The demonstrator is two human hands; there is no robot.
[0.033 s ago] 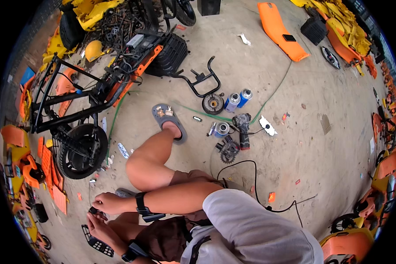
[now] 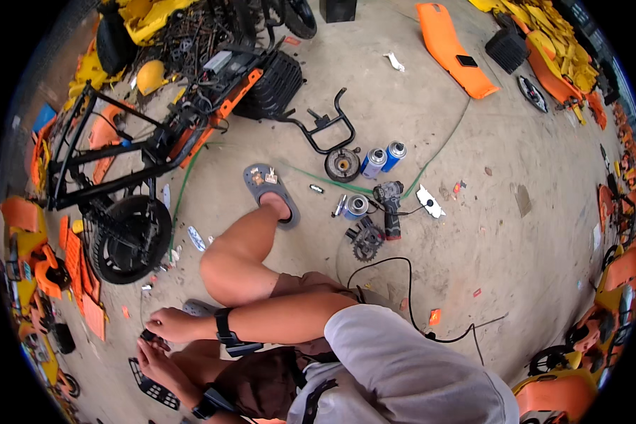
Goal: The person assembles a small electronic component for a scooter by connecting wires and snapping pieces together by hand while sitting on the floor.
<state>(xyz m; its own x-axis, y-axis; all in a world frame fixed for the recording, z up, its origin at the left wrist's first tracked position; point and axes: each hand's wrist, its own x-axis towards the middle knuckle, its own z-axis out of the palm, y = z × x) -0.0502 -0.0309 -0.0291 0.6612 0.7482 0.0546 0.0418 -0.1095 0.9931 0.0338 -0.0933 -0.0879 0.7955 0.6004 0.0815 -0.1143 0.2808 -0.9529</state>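
At the lower left, both my hands meet around a small dark part point(image 2: 150, 336), too small and too covered to name. My right hand point(image 2: 171, 325) reaches in from above, its fingers closed on the upper side of that part. From below, my left hand point(image 2: 155, 362) has its fingers curled against the part's lower side. A black plate with rows of holes point(image 2: 153, 385) lies on the floor beside my left hand.
A stripped black scooter frame point(image 2: 106, 187) with a wheel lies at left. Ahead are spray cans point(image 2: 373, 164), a cordless power tool point(image 2: 389, 208), a toothed sprocket part point(image 2: 366, 244) and a bent black handlebar point(image 2: 332, 145). A black cable point(image 2: 410, 283) runs along the floor. Orange panels lie around.
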